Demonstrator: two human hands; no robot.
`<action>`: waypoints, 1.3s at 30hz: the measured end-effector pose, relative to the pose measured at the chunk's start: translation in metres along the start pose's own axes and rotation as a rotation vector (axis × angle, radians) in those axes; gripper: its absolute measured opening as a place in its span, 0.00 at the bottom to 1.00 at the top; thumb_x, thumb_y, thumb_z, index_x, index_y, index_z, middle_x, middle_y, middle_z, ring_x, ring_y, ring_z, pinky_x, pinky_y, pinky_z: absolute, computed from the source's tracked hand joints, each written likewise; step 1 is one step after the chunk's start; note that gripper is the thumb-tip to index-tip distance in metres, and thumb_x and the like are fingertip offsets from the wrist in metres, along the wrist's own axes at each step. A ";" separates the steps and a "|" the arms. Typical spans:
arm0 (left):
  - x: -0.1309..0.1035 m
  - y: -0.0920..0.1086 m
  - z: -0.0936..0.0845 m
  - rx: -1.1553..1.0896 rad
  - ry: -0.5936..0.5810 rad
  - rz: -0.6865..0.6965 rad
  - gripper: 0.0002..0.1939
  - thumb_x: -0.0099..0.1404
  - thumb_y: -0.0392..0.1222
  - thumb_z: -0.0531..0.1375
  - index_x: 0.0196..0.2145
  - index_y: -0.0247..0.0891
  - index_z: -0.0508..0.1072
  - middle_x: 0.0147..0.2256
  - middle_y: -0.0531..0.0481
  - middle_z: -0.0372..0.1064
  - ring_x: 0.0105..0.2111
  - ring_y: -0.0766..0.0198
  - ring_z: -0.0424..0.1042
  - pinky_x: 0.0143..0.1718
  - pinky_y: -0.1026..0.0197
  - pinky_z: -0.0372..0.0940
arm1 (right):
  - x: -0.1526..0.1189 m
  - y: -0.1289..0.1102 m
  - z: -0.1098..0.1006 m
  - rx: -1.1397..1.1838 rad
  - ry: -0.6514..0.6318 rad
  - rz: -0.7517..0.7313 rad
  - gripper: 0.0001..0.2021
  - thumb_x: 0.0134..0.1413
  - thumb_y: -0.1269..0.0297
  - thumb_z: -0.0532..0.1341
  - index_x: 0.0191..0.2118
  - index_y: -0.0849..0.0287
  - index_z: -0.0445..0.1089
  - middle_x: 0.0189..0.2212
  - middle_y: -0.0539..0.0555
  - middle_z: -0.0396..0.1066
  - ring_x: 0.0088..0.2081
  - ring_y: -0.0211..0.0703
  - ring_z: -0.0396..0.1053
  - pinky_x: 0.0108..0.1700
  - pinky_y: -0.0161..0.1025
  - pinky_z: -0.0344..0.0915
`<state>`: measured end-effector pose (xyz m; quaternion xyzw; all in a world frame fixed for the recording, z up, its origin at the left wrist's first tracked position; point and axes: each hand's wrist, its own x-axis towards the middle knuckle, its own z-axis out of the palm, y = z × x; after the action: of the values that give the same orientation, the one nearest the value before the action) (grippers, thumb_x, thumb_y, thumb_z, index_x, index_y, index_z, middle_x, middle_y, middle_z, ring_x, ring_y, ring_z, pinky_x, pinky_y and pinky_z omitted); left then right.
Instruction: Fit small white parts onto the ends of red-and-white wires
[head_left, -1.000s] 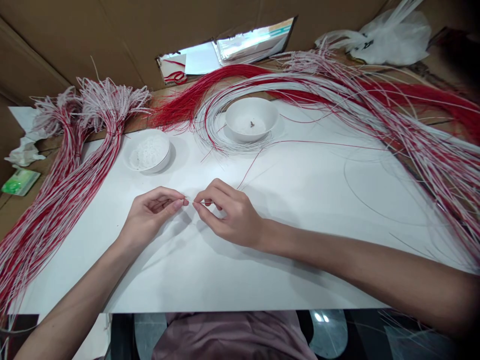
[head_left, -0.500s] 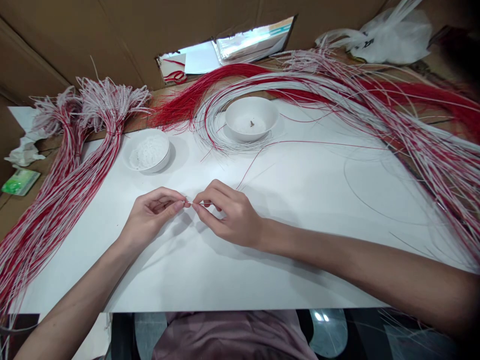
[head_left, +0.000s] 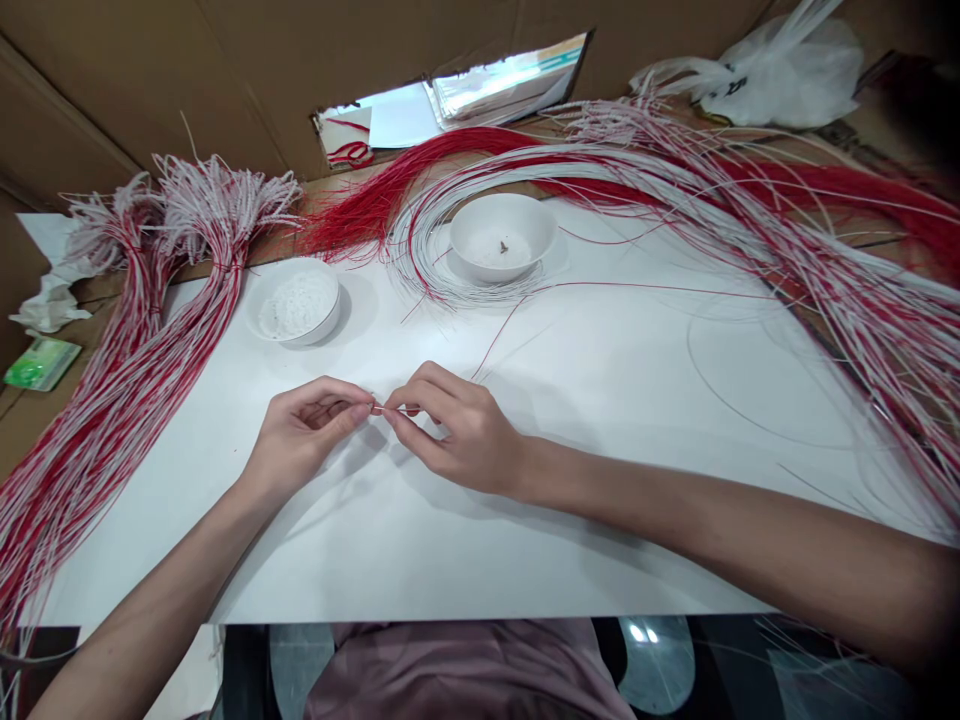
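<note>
Over the middle of the white table sheet [head_left: 480, 540], my left hand [head_left: 311, 430] and my right hand [head_left: 454, 425] meet fingertip to fingertip. Both are pinched on thin wires, one red and one white as far as I can tell. A red wire [head_left: 497, 340] runs from behind my right hand up toward the bowls and off to the right. What sits right at the left fingertips is too small to make out. Beyond my left hand stands a white bowl [head_left: 330, 325] of small white pieces; another white bowl [head_left: 502, 265] with a little brown bit inside stands farther back.
Tied bundles of red and white wires [head_left: 191, 330] lie along the left. Loose red wires [head_left: 420, 165] and white wires [head_left: 630, 170] sweep across the back and down the right. A cardboard wall [head_left: 225, 70] with a cut opening closes the back; a plastic bag [head_left: 795, 75] sits at back right.
Hardly anything differs. Both hands keep their pinch at the same spot, with only a very slight shift of the fingers.
</note>
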<state>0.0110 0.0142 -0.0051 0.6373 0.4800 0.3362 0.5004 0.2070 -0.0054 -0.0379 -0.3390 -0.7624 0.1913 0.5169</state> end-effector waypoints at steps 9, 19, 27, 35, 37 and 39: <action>-0.001 0.001 0.002 0.004 0.003 0.029 0.03 0.59 0.40 0.67 0.33 0.43 0.78 0.33 0.52 0.78 0.34 0.64 0.76 0.37 0.63 0.71 | 0.000 0.001 0.000 0.003 -0.003 -0.004 0.04 0.62 0.71 0.56 0.36 0.61 0.68 0.29 0.51 0.65 0.29 0.34 0.64 0.31 0.33 0.64; -0.002 0.002 0.003 0.014 0.014 0.012 0.03 0.59 0.39 0.67 0.33 0.42 0.78 0.32 0.51 0.77 0.34 0.64 0.76 0.37 0.63 0.71 | -0.001 0.001 0.000 -0.007 0.000 -0.015 0.05 0.62 0.71 0.56 0.36 0.61 0.68 0.29 0.51 0.66 0.29 0.34 0.65 0.31 0.33 0.64; -0.003 0.001 0.006 0.091 0.056 0.114 0.03 0.59 0.37 0.66 0.33 0.41 0.78 0.32 0.51 0.76 0.33 0.64 0.74 0.36 0.62 0.70 | -0.001 0.002 0.001 -0.019 -0.010 -0.037 0.06 0.62 0.71 0.56 0.37 0.63 0.69 0.30 0.52 0.67 0.29 0.34 0.66 0.31 0.33 0.66; -0.003 -0.006 0.002 0.256 0.005 0.203 0.04 0.63 0.37 0.63 0.36 0.42 0.78 0.34 0.51 0.76 0.35 0.65 0.73 0.37 0.63 0.68 | -0.003 0.005 0.001 -0.070 -0.014 0.018 0.09 0.64 0.70 0.56 0.36 0.62 0.73 0.31 0.53 0.70 0.31 0.34 0.68 0.32 0.31 0.66; -0.003 -0.007 0.002 0.313 0.016 0.225 0.05 0.64 0.36 0.62 0.37 0.42 0.78 0.34 0.52 0.76 0.35 0.66 0.73 0.36 0.63 0.67 | -0.003 0.005 0.001 -0.094 -0.010 0.043 0.09 0.64 0.68 0.57 0.35 0.61 0.74 0.30 0.52 0.69 0.30 0.33 0.67 0.32 0.32 0.65; -0.004 -0.008 0.002 0.360 0.037 0.273 0.05 0.64 0.35 0.62 0.37 0.42 0.78 0.34 0.52 0.76 0.34 0.66 0.73 0.36 0.63 0.67 | -0.003 0.004 0.001 -0.112 -0.008 0.054 0.09 0.64 0.66 0.58 0.35 0.61 0.74 0.30 0.52 0.68 0.29 0.33 0.66 0.31 0.32 0.64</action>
<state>0.0099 0.0103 -0.0132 0.7690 0.4508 0.3212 0.3197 0.2082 -0.0042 -0.0428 -0.3872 -0.7645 0.1638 0.4886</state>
